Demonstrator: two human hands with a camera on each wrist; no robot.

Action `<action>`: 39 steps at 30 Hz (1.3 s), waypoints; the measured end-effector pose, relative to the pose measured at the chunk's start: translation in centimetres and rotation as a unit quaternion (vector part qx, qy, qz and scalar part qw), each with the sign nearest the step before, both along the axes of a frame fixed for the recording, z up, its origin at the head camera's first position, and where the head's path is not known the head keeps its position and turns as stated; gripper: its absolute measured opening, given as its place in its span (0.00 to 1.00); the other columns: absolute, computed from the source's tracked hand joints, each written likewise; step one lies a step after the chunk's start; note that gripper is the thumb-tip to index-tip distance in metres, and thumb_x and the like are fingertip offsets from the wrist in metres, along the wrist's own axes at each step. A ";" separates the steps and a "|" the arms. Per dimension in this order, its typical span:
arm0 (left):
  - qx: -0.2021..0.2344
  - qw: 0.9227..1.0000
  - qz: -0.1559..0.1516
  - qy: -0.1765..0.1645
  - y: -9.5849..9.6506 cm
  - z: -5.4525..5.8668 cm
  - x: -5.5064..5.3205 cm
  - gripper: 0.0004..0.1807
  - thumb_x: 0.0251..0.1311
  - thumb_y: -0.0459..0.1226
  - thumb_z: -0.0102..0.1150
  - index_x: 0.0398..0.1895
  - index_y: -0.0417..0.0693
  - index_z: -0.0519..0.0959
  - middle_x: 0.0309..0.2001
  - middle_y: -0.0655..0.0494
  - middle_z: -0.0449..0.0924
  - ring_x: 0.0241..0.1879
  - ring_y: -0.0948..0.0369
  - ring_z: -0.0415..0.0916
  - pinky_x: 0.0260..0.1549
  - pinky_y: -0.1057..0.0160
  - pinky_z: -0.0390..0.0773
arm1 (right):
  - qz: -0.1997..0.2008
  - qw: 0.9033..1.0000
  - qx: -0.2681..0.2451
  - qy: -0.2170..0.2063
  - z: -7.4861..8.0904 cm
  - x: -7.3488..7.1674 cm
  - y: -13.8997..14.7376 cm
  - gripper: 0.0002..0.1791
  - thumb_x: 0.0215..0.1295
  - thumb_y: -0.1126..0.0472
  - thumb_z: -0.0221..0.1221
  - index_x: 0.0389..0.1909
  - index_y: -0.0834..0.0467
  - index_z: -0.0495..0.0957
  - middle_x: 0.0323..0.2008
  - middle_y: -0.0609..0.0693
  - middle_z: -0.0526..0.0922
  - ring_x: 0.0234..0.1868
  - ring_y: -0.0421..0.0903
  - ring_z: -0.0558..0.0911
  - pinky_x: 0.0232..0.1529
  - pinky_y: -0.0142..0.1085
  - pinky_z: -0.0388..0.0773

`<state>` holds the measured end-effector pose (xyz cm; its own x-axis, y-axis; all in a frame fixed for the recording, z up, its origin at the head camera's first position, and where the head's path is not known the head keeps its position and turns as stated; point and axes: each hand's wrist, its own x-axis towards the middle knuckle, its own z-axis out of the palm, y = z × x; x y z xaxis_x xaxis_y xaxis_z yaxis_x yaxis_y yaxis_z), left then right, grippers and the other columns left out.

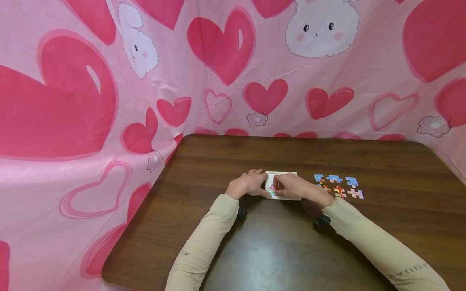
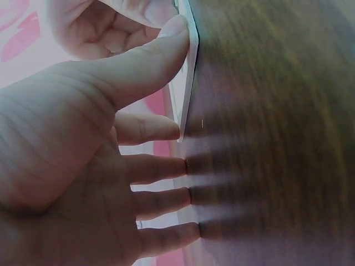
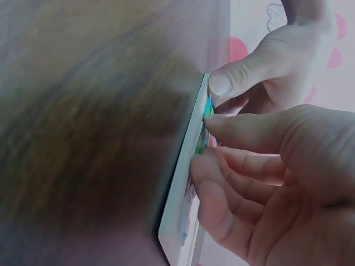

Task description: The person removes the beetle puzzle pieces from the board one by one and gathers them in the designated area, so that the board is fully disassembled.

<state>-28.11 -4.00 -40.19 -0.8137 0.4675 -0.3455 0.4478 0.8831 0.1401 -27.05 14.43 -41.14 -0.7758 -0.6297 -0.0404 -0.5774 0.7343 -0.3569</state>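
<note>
On the table lies a shallow white puzzle tray (image 1: 270, 178) with a colourful jigsaw piece (image 1: 272, 188) at its left part. My left hand (image 1: 249, 184) steadies the tray's left side. In the left wrist view its thumb (image 2: 158, 52) rests on the tray's edge, and the other fingers reach out straight, their tips at the table. Over the tray, my right hand (image 1: 291, 186) has its thumb and curled fingers about a green and multicoloured puzzle piece (image 3: 208, 106), seen in the right wrist view. Those fingers partly hide the piece and the tray's inside.
Several loose puzzle pieces (image 1: 334, 178) lie to the right of the tray, beyond my right wrist. Brown wood-grain tabletop (image 1: 218, 153) surrounds everything. A pink cloth with hearts (image 1: 265, 95) hangs behind and at the left of the table.
</note>
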 end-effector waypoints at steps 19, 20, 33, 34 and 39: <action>0.006 1.000 0.005 -0.004 -0.1 -0.1 0.2 0.46 0.57 0.62 0.61 0.75 0.53 0.60 0.78 0.50 0.50 0.77 0.50 0.47 0.73 0.47 0.55 | -0.004 0.999 -0.032 0.027 0.3 0.6 -0.3 0.09 0.57 0.63 0.67 0.30 0.54 0.74 0.22 0.43 0.75 0.24 0.40 0.71 0.28 0.33 0.68; 0.006 1.000 0.006 -0.004 -0.1 -0.1 0.2 0.46 0.57 0.62 0.61 0.75 0.53 0.60 0.78 0.50 0.50 0.77 0.50 0.47 0.73 0.47 0.55 | -0.003 0.999 -0.036 0.029 0.4 0.7 -0.3 0.10 0.57 0.63 0.67 0.30 0.54 0.73 0.22 0.42 0.75 0.24 0.39 0.71 0.28 0.33 0.68; 0.001 1.000 0.000 0.003 0.1 -0.2 -0.1 0.44 0.58 0.61 0.61 0.74 0.53 0.61 0.78 0.49 0.52 0.77 0.50 0.48 0.72 0.46 0.57 | -0.010 0.998 -0.058 0.021 1.7 1.4 0.7 0.10 0.60 0.64 0.65 0.28 0.52 0.72 0.24 0.41 0.77 0.23 0.39 0.69 0.27 0.31 0.65; -0.001 1.000 -0.001 0.005 0.1 -0.2 -0.1 0.44 0.58 0.61 0.61 0.74 0.53 0.61 0.78 0.49 0.52 0.77 0.50 0.49 0.72 0.46 0.57 | -0.009 0.998 -0.060 0.019 1.8 1.4 0.9 0.10 0.60 0.64 0.65 0.28 0.52 0.72 0.24 0.42 0.77 0.23 0.39 0.69 0.26 0.31 0.64; -0.006 1.000 -0.004 0.008 0.1 -0.1 -0.1 0.44 0.58 0.62 0.60 0.74 0.53 0.61 0.77 0.50 0.53 0.77 0.50 0.50 0.72 0.46 0.58 | -0.014 0.997 -0.070 0.000 2.0 1.5 2.0 0.10 0.61 0.64 0.64 0.28 0.52 0.72 0.24 0.41 0.76 0.22 0.37 0.68 0.24 0.30 0.65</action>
